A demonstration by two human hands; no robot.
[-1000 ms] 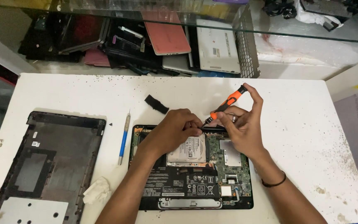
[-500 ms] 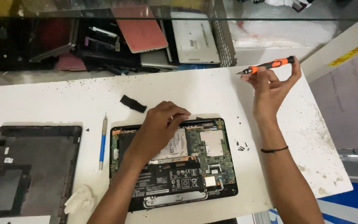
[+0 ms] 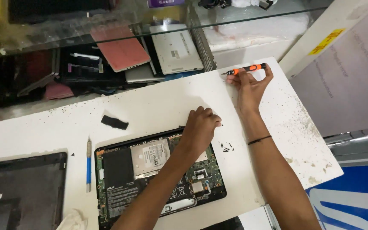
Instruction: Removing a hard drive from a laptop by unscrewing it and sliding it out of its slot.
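The orange screwdriver point(image 3: 245, 69) lay level near the table's point(image 3: 158, 102) far right edge, its tip pointing left, pinched in the right hand's point(image 3: 248, 87) closed fingers. The left hand point(image 3: 201, 125), fingers curled, rested on the opened laptop's point(image 3: 158, 170) top edge, nearer the loose screws point(image 3: 227, 147).

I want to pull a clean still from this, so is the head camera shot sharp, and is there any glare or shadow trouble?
Head view: mostly sharp; the opened laptop and loose screws read clearly. The glass shelf shows hazy reflections that veil the devices beneath it. Soft shadows lie beside the left hand and the right hand holding the orange screwdriver. The white table is evenly lit, its edges slightly bowed by the lens.
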